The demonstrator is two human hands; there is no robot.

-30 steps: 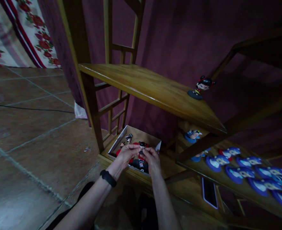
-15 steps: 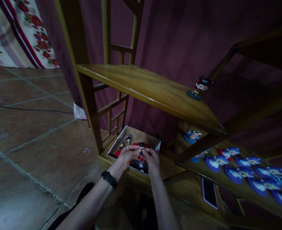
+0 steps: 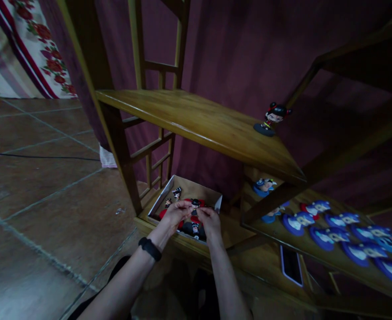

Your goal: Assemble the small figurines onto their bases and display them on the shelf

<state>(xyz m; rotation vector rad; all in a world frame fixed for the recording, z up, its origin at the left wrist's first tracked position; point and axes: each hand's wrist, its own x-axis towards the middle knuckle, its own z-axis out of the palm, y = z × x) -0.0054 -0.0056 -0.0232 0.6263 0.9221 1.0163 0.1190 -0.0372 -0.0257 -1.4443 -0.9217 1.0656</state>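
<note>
Fingers (image 3: 183, 205) of the left hand (image 3: 174, 216) and right hand (image 3: 211, 222), nearly closed, pinch a small black-haired figurine (image 3: 195, 204). An open, brown-lined white cardboard box (image 3: 202, 189) lies below.

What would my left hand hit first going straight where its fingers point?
Your left hand would first meet the small doll it grips; beyond that, probably your right hand, though depth is unclear.

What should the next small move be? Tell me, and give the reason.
I'd probably raise the dark-haired figurine gently, clear of the open box. The left hand and right hand have it pinched between their fingertips, and other figurines lie close by inside, so moving sideways first might knock them.
</note>
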